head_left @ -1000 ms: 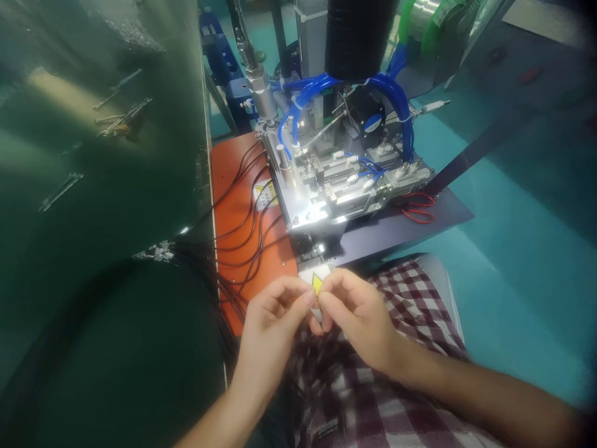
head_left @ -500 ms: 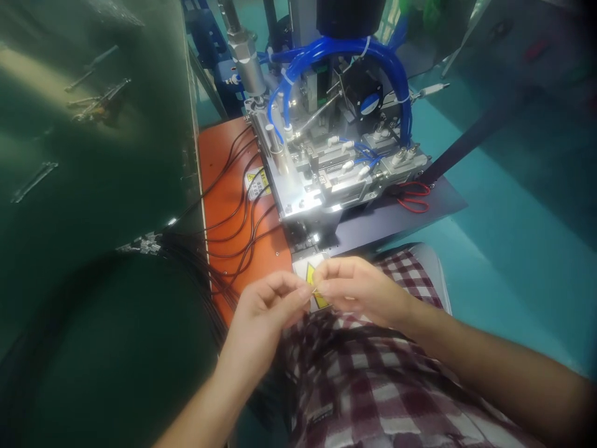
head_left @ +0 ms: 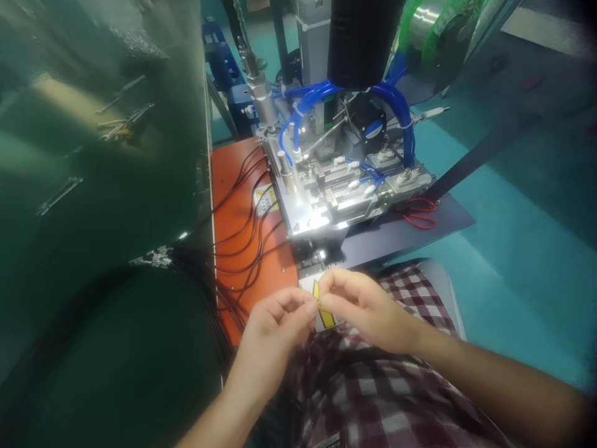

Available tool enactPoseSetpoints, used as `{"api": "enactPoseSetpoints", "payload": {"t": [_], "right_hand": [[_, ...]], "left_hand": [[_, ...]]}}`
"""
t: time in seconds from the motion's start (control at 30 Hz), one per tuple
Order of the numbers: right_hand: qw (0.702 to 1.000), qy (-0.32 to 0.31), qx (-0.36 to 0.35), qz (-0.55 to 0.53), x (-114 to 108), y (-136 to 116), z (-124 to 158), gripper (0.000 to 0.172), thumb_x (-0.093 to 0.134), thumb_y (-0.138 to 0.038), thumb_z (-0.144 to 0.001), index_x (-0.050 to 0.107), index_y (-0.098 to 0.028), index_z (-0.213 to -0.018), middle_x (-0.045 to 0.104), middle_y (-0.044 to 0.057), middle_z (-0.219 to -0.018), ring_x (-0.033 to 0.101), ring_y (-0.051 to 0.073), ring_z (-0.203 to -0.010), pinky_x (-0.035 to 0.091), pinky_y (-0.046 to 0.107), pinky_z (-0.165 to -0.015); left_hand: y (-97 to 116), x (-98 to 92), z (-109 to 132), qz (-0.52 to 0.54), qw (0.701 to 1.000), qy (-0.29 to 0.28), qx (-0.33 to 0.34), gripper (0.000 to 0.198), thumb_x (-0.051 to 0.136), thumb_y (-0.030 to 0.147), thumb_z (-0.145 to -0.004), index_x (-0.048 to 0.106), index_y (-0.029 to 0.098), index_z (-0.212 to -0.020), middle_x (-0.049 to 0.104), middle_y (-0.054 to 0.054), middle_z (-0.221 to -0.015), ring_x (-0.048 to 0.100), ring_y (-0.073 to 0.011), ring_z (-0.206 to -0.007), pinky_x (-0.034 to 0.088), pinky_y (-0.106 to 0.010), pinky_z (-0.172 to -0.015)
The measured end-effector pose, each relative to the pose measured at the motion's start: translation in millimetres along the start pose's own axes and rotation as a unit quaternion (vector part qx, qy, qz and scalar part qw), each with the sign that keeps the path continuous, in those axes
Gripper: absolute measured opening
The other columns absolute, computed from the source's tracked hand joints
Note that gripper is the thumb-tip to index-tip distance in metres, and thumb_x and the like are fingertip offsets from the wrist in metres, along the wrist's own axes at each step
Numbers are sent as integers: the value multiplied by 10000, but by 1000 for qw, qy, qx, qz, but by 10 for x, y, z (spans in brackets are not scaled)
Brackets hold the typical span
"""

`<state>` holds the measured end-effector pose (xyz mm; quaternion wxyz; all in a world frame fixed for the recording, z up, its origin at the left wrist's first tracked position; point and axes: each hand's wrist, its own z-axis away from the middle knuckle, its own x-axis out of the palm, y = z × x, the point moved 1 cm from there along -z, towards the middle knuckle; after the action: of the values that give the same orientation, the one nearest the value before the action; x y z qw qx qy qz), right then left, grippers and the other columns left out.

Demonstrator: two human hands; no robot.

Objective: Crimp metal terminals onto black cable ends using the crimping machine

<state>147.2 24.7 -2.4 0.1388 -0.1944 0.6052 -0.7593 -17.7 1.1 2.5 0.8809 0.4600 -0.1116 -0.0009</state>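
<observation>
My left hand (head_left: 275,326) and my right hand (head_left: 361,305) meet fingertip to fingertip in front of my lap. Both are closed in a pinch, thumb against forefinger. What sits between the fingertips is too small to make out. Just behind them is a white label with a yellow warning mark (head_left: 328,316) at the machine's near edge. Beyond rises a metal machine (head_left: 312,211) with pneumatic fittings and thick blue hoses (head_left: 407,118). Several black cables (head_left: 252,239) run over its orange base plate (head_left: 233,205), left of my hands.
On the dark green table (head_left: 116,348) at left lies a cable bundle with metal ends (head_left: 158,256). Thin metal pieces (head_left: 125,124) lie farther back. A green spool (head_left: 429,28) hangs at upper right. Red-handled scissors or a red loop (head_left: 420,214) rests right of the machine.
The whole view has shifted, so the machine and table sit lower and slightly right. My hands stay together in a pinch; the thin yellowish bit between them shows less clearly now.
</observation>
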Motion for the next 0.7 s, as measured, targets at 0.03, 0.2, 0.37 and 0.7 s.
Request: {"api": "enactPoseSetpoints", "payload": {"t": [0.03,0.2,0.37,0.7], "right_hand": [[1000,24,-1,-2,13,9,5,104,522,-193,-878,517,-174,-776,469,-37,-695,407,83,-588,344,219,-521],[994,101,-2,49,87,22,52,65,583,-244,-861,577,-181,-872,468,-72,-612,393,65,-463,322,206,-437],[965,147,-103,192,123,-2,42,127,581,-159,-855,570,-174,-729,541,-34,-654,477,88,-555,390,230,-552],[986,100,-66,120,0,-43,-55,186,478,-259,-931,485,-207,-752,496,-37,-603,458,112,-533,391,243,-523]], "left_hand": [[0,9,0,10,1000,10,7,251,717,381,-794,643,145,-752,441,57,-558,326,-29,-490,236,-164,-472],[-12,37,4,38,998,43,39,230,716,336,-797,617,142,-724,443,63,-572,324,-24,-489,265,-157,-482],[-36,40,7,3,995,57,77,212,677,338,-836,593,162,-752,454,63,-593,362,-41,-514,303,-165,-497],[164,154,-82,-67,984,75,147,185,672,313,-829,597,167,-744,504,35,-637,423,-71,-559,342,-188,-521]]}}
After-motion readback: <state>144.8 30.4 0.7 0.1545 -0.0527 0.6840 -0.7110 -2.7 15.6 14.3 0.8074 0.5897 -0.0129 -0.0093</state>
